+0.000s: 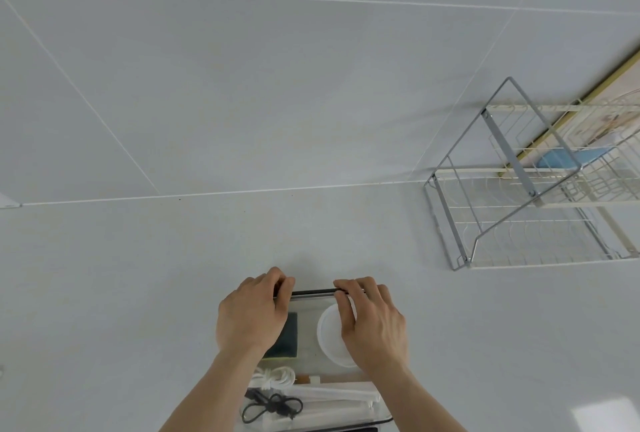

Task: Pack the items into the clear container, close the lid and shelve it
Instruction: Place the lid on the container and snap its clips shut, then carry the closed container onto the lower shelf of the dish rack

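Clear plastic showed the packed items through the container, which sat on the white counter at the near edge. Both the left hand and right hand had fingers curled, pressing the far lid rim. Even pressure at both corners would probably seat it. Whether it had latched was unclear; the container's near end was cut off.
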`<state>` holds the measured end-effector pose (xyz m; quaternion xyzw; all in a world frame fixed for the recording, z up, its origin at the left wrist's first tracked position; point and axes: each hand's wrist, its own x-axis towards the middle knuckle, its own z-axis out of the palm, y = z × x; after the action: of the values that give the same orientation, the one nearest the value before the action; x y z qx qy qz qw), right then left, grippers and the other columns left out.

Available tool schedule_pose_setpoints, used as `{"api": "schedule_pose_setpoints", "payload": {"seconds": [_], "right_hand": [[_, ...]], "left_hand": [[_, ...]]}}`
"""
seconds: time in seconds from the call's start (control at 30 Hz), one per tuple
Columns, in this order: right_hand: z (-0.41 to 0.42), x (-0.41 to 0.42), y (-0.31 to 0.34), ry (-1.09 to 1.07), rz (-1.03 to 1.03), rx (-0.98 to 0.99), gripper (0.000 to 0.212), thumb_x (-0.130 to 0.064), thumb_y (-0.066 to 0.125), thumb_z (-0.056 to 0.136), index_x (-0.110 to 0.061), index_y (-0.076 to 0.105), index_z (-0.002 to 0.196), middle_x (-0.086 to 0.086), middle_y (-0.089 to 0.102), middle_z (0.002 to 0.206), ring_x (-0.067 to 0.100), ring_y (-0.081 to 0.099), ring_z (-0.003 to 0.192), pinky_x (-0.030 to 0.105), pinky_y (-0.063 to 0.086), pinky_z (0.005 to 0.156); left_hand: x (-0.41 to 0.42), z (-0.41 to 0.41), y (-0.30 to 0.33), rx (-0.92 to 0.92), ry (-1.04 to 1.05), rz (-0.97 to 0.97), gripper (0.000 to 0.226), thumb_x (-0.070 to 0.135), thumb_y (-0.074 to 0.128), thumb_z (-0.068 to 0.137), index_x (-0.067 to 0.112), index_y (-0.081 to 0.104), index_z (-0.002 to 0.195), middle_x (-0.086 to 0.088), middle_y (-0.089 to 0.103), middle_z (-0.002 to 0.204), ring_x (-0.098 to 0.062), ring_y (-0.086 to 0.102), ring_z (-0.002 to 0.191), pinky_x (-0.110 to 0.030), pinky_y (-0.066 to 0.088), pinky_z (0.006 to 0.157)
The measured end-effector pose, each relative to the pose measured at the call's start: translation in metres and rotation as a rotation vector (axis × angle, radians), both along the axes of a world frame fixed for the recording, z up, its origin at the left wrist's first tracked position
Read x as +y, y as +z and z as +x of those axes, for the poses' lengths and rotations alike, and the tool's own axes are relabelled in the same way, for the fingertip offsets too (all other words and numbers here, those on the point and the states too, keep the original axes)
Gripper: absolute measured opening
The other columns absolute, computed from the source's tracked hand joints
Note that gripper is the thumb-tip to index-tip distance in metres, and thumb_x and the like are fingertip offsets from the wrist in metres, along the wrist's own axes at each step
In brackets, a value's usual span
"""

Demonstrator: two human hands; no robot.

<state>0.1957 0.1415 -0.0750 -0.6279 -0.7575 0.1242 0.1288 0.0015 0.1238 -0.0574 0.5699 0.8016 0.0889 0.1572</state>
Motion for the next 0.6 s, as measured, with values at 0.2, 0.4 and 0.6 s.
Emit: {"api": "schedule_pose_setpoints", "payload": {"seconds": [0.2, 0.4, 0.6], "right_hand": [[0.01, 0.001, 0.008, -0.126, -0.233, 0.257, 0.06, -0.061, 0.054, 0.09, -0.04, 0.037, 0.144, -0.016, 0.049, 0.134, 0.012, 0.059, 0.111, 0.036, 0.052, 0.079], [0.043, -0.03, 0.014, -0.484, -0.547, 0.731, 0.07, -0.057, 0.074, 0.078, -0.031, 0.047, 0.138, -0.003, 0.059, 0.124, 0.014, 0.061, 0.103, 0.031, 0.046, 0.084], [0.058, -0.07, 0.007, -0.539, -0.657, 0.784, 0.074, -0.073, 0.08, 0.05, -0.033, 0.065, 0.11, -0.003, 0.076, 0.096, 0.012, 0.073, 0.084, 0.042, 0.06, 0.082]], "left_hand": [[-0.008, -0.014, 0.003, -0.466, 0.123, 0.126, 0.034, 0.049, 0.052, 0.093, 0.039, 0.045, 0.125, 0.022, 0.053, 0.126, -0.004, 0.052, 0.114, -0.035, 0.048, 0.093], [-0.058, -0.03, 0.007, -0.784, 0.453, 0.116, 0.061, 0.04, 0.072, 0.084, 0.031, 0.042, 0.136, 0.003, 0.051, 0.136, -0.015, 0.049, 0.12, -0.034, 0.04, 0.097], [-0.1, -0.024, 0.008, -0.965, 0.621, -0.118, 0.091, 0.056, 0.083, 0.059, 0.024, 0.042, 0.134, -0.007, 0.057, 0.127, -0.022, 0.056, 0.108, -0.041, 0.044, 0.099]]}}
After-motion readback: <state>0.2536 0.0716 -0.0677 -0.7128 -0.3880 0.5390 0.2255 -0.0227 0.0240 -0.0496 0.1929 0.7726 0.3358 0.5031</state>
